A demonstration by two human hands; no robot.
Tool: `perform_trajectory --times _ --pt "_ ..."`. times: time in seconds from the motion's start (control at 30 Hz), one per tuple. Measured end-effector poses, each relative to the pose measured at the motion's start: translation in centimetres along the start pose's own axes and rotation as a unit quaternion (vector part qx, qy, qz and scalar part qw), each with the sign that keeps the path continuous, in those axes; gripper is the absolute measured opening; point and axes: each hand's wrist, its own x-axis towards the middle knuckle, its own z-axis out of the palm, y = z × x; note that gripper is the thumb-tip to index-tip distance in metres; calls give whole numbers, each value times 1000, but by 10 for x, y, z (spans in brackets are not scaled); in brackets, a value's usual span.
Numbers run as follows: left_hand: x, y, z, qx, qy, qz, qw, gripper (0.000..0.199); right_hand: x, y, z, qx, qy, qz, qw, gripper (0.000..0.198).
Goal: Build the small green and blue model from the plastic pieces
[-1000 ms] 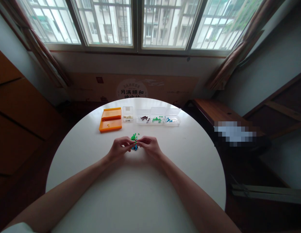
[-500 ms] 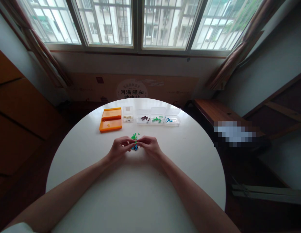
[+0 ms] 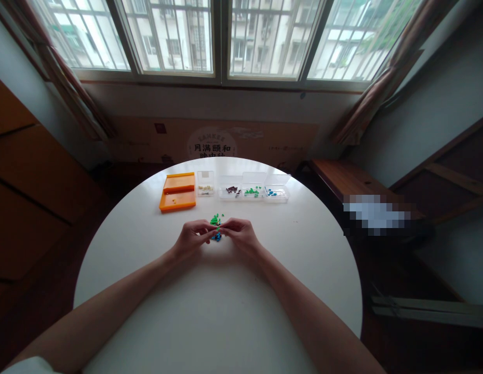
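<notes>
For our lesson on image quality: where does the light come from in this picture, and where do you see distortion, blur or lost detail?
Head view: daylight comes from the bright window behind the white round table; walls and floor stay dim; frames and curtains bow outward; a pixelated patch sits right; the small pieces between left hand and right hand are too tiny to resolve.

single head view, looks forward-down over round table toward window
</notes>
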Motion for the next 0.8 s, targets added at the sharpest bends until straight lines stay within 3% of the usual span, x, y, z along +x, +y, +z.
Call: perform_trajectory --times 0.8 --pt "0 5 1 2 3 -11 1000 25 1 0 0 -35 12 -16 999 20"
